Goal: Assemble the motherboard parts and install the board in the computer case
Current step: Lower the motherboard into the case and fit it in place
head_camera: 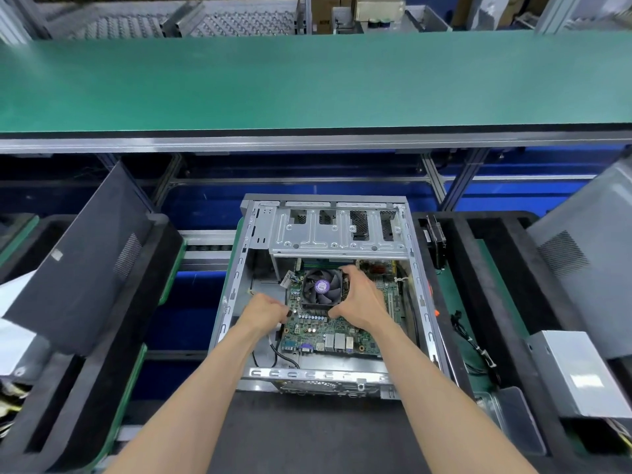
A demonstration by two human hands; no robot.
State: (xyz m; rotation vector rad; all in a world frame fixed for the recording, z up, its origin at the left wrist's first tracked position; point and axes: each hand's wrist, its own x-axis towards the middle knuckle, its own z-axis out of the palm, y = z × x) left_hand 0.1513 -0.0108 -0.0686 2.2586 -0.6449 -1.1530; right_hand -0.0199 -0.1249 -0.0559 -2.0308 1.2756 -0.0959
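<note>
Inside open case [239, 268], green fan-topped motherboard [328, 331].

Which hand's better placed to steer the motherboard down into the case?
Probably right. The right hand already grips the CPU fan mid-board, so it controls the motherboard. The left hand only pinches its left edge near the computer case wall.

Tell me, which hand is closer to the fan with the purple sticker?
The right hand: it grips the fan from its right side. The left hand is off to the fan's left, holding the motherboard edge.
</note>
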